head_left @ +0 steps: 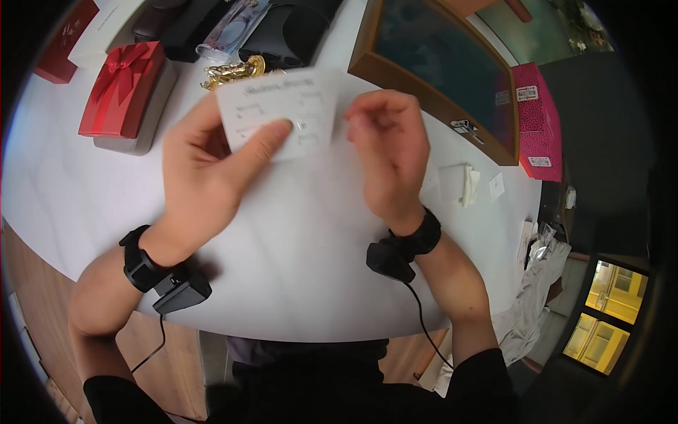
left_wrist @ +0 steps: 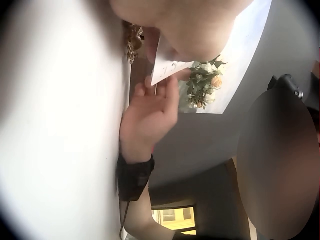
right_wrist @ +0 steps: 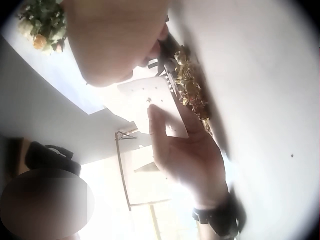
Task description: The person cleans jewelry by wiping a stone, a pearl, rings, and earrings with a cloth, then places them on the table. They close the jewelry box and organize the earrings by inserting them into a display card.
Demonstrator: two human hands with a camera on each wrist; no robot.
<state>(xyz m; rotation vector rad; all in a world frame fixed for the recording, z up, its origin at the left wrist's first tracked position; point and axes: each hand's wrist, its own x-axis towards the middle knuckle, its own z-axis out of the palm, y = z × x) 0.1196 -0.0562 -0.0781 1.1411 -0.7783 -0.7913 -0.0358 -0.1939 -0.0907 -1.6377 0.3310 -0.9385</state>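
White card [head_left: 275, 116]: upper middle of the head view, raised over the table; printed face with lines of text, blurred.
Left hand [head_left: 205, 173]: upper left of centre; pinches the card, thumb laid across the printed face, fingers behind it.
Right hand [head_left: 392, 155]: upper middle, just beside the card's right edge; fingers loosely bent, thumb near them; contact with the card cannot be told here.
Table [head_left: 282, 275]: white, broad, across the middle of the frame.
Gold ornament [head_left: 239, 71]: above the left hand, near the card's top edge.
Red gift box [head_left: 120, 88]: upper left, bow on top, resting on a grey box [head_left: 155, 116].
Black case [head_left: 293, 39]: top middle, next to a clear packet [head_left: 236, 28].
Wooden case [head_left: 441, 60]: upper right, dark panel, metal latch.
Pink patterned box [head_left: 540, 124]: right edge of the wooden case.
Card, left wrist view: top middle, tilted, seen near edge-on; the right hand's fingers reach its lower edge, grip not certain.
Flowers [left_wrist: 205, 87]: right of the card.
Card, right wrist view: centre, the left hand's thumb flat on its face; gold ornament just right of it.
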